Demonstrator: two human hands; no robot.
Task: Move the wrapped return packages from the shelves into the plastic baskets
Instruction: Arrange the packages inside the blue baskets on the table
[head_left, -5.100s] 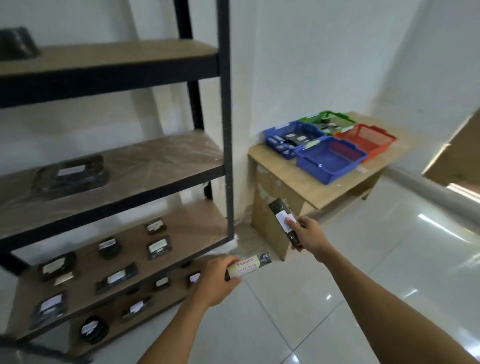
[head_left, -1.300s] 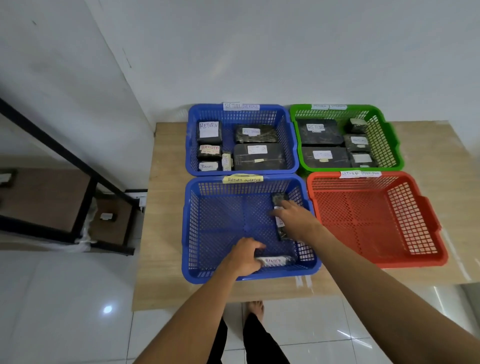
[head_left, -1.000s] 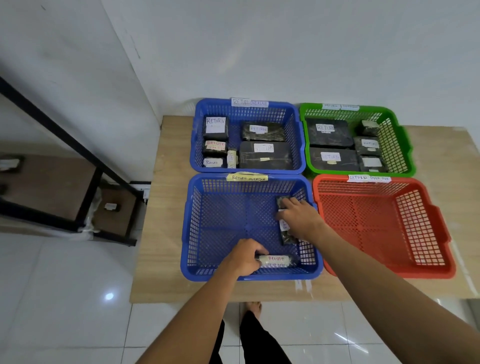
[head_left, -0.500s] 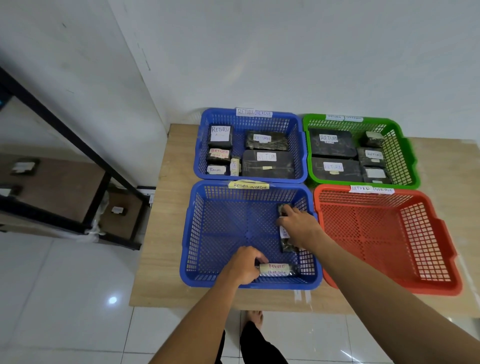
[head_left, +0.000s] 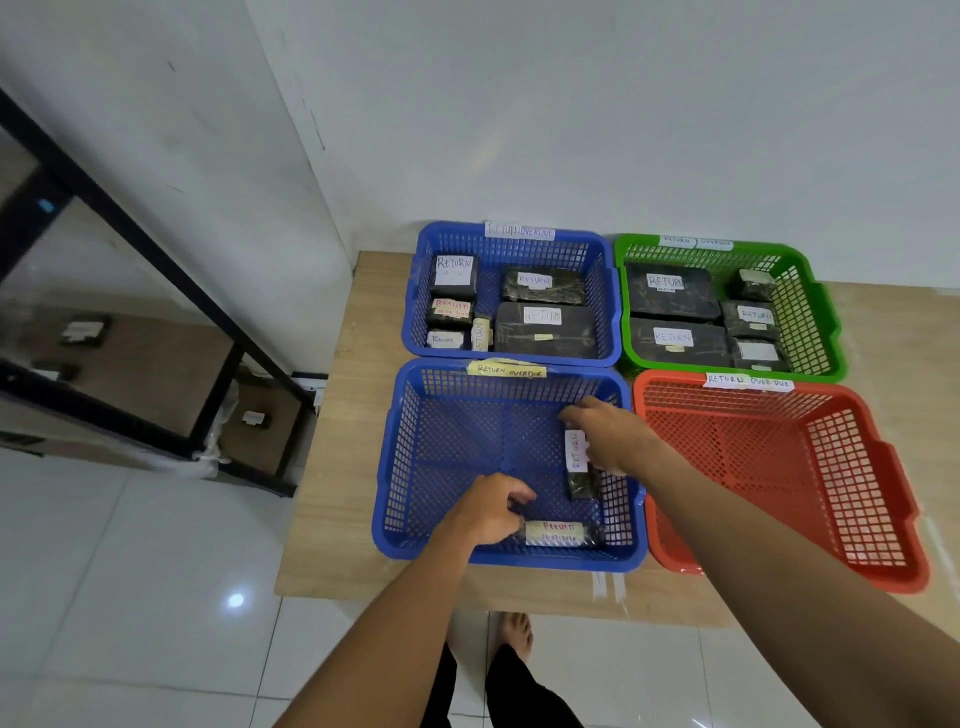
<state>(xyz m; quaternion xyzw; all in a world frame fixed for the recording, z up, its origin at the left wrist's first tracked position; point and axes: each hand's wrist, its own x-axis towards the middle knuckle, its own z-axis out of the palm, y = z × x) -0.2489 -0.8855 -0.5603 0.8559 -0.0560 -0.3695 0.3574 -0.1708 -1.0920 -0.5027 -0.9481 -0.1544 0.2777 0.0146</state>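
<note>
We are reading handwritten labels. The far blue basket (head_left: 608, 291) is carrying a white tag (head_left: 519, 231) saying "RETURN OVERDUE". The near blue basket (head_left: 395, 467) is wearing a yellow tag (head_left: 506, 370) with the same words, and so is the red basket (head_left: 857, 467) on its white tag (head_left: 748, 381). The green basket's (head_left: 810, 306) tag (head_left: 696, 241) is looking the same, though faint. Packages inside are showing "RETURN" slips, such as one (head_left: 454, 270) in the far blue basket and one (head_left: 575, 452) in the near blue basket.
</note>
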